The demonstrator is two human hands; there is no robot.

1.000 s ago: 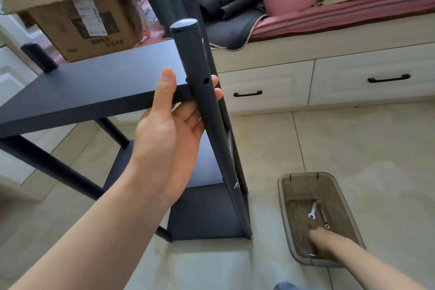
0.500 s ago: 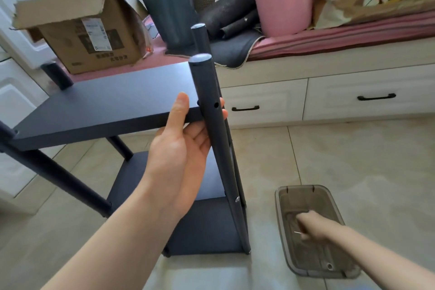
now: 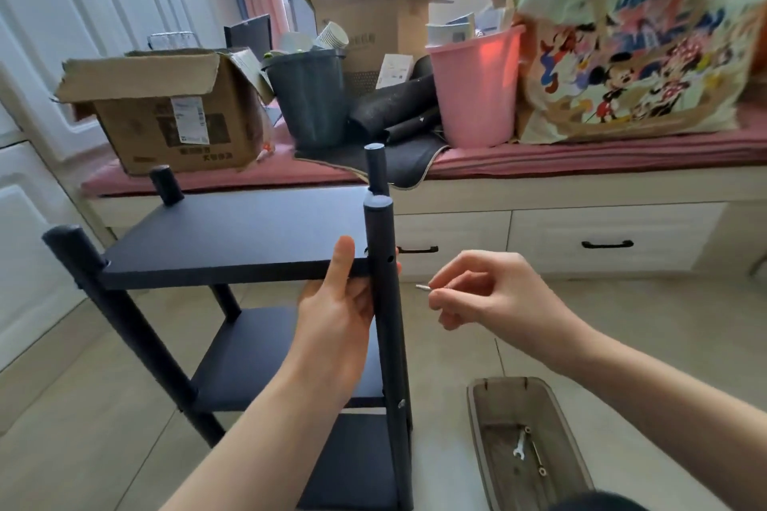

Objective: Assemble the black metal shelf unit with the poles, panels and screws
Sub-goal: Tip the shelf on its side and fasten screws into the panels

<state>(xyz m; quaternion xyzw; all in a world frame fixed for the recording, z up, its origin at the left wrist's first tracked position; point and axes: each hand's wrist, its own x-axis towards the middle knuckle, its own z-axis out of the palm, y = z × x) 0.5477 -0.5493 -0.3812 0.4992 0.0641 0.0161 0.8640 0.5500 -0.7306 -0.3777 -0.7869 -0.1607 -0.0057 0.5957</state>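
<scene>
The screw (image 3: 423, 287), pinched in the right hand (image 3: 485, 290) just beside the near pole (image 3: 384, 303), should go squarely into that pole's open hole while the left hand (image 3: 336, 315) clasps the top panel (image 3: 232, 236) level against it.

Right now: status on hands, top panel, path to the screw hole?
Left hand holds top panel against front pole. Right hand pinches screw, just short of the pole's hole. Nothing between them.
</scene>
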